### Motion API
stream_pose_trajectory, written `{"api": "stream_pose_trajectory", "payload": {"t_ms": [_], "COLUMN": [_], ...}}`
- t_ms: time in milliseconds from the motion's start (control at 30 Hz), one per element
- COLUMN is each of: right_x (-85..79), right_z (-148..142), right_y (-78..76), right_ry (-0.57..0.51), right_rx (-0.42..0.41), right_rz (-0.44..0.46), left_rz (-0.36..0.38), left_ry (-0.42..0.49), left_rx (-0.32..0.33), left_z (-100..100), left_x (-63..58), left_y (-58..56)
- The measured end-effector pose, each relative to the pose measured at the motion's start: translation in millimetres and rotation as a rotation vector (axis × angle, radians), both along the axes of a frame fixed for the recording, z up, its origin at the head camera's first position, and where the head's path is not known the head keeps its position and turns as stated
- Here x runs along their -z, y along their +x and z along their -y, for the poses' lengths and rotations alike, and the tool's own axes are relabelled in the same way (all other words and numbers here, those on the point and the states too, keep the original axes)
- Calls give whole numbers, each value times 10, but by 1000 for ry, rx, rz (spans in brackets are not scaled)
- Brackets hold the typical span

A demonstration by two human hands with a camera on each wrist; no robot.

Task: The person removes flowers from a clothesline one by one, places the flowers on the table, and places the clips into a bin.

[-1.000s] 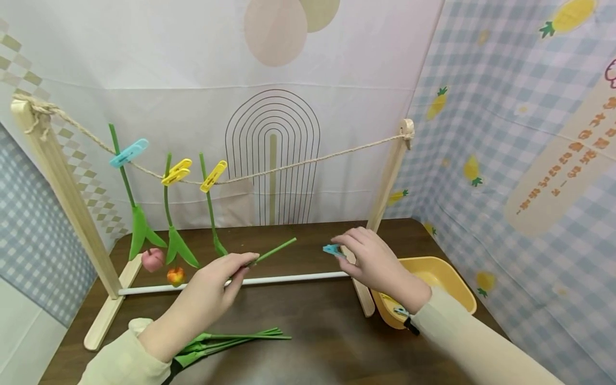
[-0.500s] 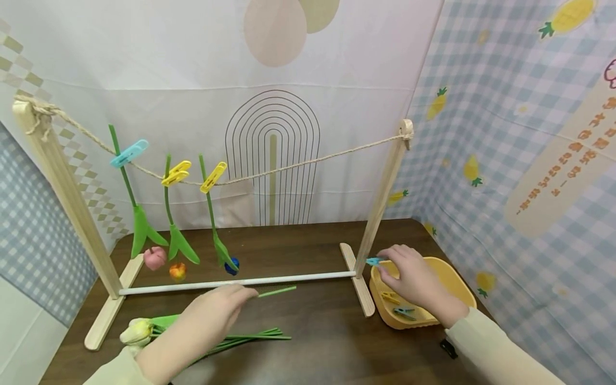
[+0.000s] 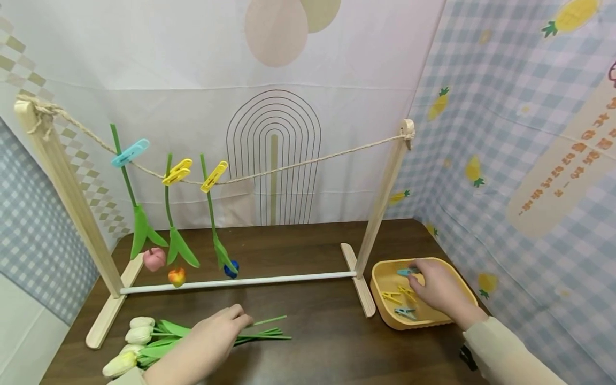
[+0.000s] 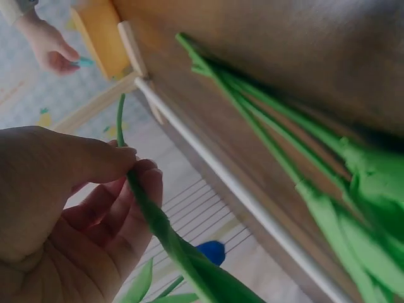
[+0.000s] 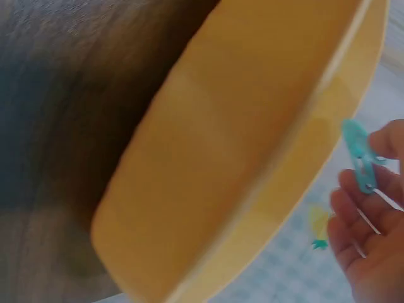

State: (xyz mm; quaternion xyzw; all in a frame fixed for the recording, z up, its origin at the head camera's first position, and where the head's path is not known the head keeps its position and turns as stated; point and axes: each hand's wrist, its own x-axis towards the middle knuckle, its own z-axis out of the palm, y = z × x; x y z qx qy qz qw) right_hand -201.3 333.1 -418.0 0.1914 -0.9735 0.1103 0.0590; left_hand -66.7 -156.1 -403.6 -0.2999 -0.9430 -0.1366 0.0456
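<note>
Thumb and fingers of my left hand (image 3: pixel 212 334) pinch the green stem (image 4: pixel 142 199) of an artificial flower. In the head view this hand is low over a bunch of white artificial tulips (image 3: pixel 139 335) lying on the table, and it hides the held flower's bloom. My right hand (image 3: pixel 440 289) pinches a blue clothespin (image 3: pixel 406 272) between thumb and fingers, over the yellow plastic basin (image 3: pixel 380 294). Inside the basin lie yellow clothespins (image 3: pixel 391 297) and a blue-grey clothespin (image 3: pixel 405 313).
A twine line (image 3: pixel 298 164) spans two wooden posts (image 3: pixel 382 208). Clothespins on it hold a pink flower (image 3: pixel 154 259), an orange flower (image 3: pixel 177 277) and a blue flower (image 3: pixel 231 269) upside down. A white rod (image 3: pixel 289 279) joins the posts low down.
My left hand has come down toward the tulip bunch, still pinching its stem. My right hand has moved right, from beside the right post to over the basin, carrying the blue clothespin.
</note>
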Motion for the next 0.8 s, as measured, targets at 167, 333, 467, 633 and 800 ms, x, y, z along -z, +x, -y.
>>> {"api": "stream_pose_trajectory", "payload": {"t_ms": [167,333,467,633,800], "right_x": [76,122,153,177,176], "right_z": [-110,-148,-154,-157,-152], "right_y": [-17,-5,-4,1,23], "right_ry": [1,9,21,23,33], "right_rx": [24,27,41,68,76], "right_rz": [44,80,117,159,193], "left_rz": [54,90,76,110,170], "left_ry": [-27,-5,-9,-18,-15], "left_rx": [7,27,26,19,26], "left_z": [11,16,19,28,26], "left_x": [123,260,356,453,506], "left_y": [39,56,64,43,22]}}
